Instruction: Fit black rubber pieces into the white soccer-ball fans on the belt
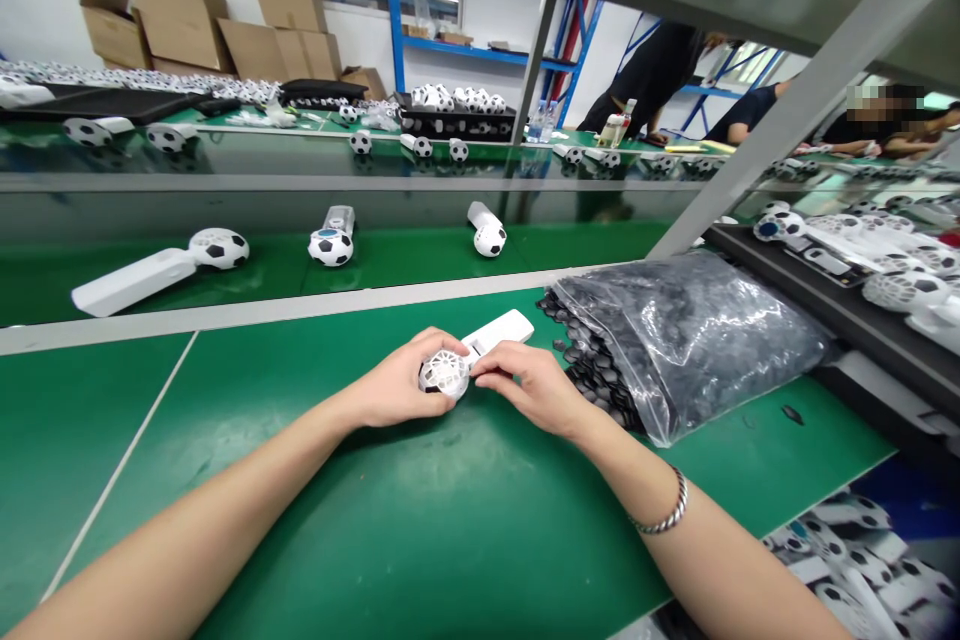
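My left hand (405, 382) is wrapped round the ball-shaped head of a white device (501, 332) with a football pattern, lying on the green table (300, 540). The device's handle points away to the upper right. My right hand (529, 382) is pinched at the right side of the ball, near the handle; whatever its fingertips hold is too small to make out. A clear plastic bag (697, 330) of black pieces lies to the right, with loose black pieces (600, 370) spilling from its open end.
Behind the table edge, several football devices (150, 275) lie on a green belt (405, 270). A black tray (795, 270) with more devices stands at the right. A slanted grey post (787, 90) rises there. Other people (645, 80) are at the back right.
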Motion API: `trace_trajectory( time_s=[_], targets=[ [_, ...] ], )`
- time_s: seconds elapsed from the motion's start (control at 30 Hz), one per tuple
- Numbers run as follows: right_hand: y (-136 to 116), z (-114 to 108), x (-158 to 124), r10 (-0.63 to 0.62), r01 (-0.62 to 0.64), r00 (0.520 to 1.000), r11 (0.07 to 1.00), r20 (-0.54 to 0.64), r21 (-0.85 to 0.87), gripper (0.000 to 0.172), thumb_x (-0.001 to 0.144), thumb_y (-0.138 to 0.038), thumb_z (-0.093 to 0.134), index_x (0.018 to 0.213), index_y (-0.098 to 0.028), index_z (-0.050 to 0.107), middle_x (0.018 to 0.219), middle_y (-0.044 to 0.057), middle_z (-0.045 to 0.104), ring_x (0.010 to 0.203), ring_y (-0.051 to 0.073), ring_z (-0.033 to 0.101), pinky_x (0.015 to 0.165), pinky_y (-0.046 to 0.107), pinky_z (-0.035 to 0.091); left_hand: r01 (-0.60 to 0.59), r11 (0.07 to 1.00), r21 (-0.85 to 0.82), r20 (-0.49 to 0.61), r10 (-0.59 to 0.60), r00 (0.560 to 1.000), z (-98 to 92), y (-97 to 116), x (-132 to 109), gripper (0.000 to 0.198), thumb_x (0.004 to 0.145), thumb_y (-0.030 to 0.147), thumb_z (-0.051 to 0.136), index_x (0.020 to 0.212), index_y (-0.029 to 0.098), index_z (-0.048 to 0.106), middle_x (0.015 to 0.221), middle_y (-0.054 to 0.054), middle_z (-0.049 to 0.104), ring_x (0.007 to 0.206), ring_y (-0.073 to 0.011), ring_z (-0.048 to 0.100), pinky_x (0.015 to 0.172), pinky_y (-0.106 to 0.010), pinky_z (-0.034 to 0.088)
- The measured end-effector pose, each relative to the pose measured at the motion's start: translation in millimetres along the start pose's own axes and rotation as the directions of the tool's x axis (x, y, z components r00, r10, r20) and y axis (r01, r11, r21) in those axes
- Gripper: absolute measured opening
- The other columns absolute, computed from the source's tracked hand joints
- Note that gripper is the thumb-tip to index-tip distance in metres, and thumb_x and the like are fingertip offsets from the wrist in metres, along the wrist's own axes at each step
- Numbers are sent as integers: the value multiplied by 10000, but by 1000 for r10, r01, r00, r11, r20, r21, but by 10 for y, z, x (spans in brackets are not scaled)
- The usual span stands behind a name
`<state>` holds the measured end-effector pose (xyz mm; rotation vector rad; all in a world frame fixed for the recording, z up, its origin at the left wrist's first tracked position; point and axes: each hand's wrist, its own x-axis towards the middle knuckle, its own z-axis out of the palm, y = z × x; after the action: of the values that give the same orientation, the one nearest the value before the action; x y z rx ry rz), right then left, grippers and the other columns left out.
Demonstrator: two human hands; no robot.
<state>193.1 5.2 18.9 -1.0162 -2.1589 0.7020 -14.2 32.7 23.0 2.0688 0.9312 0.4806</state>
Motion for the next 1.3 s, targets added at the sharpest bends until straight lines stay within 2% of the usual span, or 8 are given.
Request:
trace_trajectory(
  time_s=[0.2, 0.3, 0.43, 0.57, 0.77, 0.93, 1.03, 1.3],
  targets=[
    [-17, -10, -7, -3, 11, 998, 991, 59, -133, 267, 857, -160, 422, 1089, -220, 540, 910, 60, 532, 840, 151, 522, 754, 279, 438, -21, 1000, -11, -4, 21, 1000, 5, -8, -6, 419, 645, 203, 567, 1055, 244, 487, 1068, -14, 459, 981, -201, 495, 882, -337, 403],
    [-7, -20, -8, -2, 1, 1000, 994, -9, -109, 203, 855, -170, 435, 1004, -219, 563, 926, 51, 566, 872, 153, 532, 787, 285, 431, -22, 1000, -9, -3, 22, 1000, 14, -20, -6, 429, 642, 195, 556, 1061, 247, 484, 1075, -16, 453, 994, -209, 485, 896, -353, 397],
    [-5, -24, -4, 98, -100, 990, 995, -104, -13, 117, 842, -197, 473, 909, -213, 568, 867, 17, 620, 813, 140, 566, 759, 270, 441, -21, 1000, 2, -12, 21, 1000, 31, -11, -10, 445, 632, 181, 550, 1067, 250, 481, 1079, -17, 445, 994, -210, 479, 904, -358, 391],
    [-21, -19, -8, 95, -97, 984, 995, -148, -11, 83, 805, -234, 536, 829, -204, 610, 848, 32, 606, 794, 143, 555, 725, 266, 446, -20, 1000, 13, -16, 20, 1000, 39, 7, -13, 449, 638, 184, 551, 1076, 252, 476, 1075, -17, 442, 993, -200, 479, 892, -336, 396],
    [-16, 39, -24, 181, -173, 983, 970, -29, 173, 88, 804, -227, 521, 846, -186, 586, 794, 11, 611, 714, 119, 556, 677, 249, 459, -20, 1000, 11, -26, 20, 999, 55, 10, -16, 442, 636, 176, 553, 1064, 249, 476, 1063, -16, 440, 965, -191, 489, 848, -319, 417],
    [-20, 72, -7, 128, -129, 992, 987, 17, 99, 83, 792, -223, 548, 807, -189, 622, 795, 16, 610, 705, 121, 541, 678, 255, 431, -27, 999, 38, -57, 29, 998, 70, 2, -3, 419, 640, 267, 620, 1039, 246, 495, 1050, -20, 458, 989, -210, 475, 876, -351, 398],
    [-6, 104, 10, 137, -138, 990, 983, 19, 124, 76, 788, -194, 544, 795, -186, 619, 781, 9, 617, 705, 117, 548, 670, 240, 427, -29, 998, 52, -89, 34, 995, 99, 7, 10, 409, 640, 301, 642, 1020, 242, 503, 1031, -21, 471, 974, -207, 483, 863, -345, 401],
    [41, 182, 50, 233, -225, 972, 957, -25, 183, 54, 739, -208, 598, 708, -173, 571, 681, -21, 586, 618, 95, 513, 584, 206, 396, -10, 998, 61, -246, 25, 969, 228, 17, 12, 316, 641, 185, 582, 948, 225, 518, 975, -12, 488, 915, -187, 515, 837, -318, 415]
  ],
)
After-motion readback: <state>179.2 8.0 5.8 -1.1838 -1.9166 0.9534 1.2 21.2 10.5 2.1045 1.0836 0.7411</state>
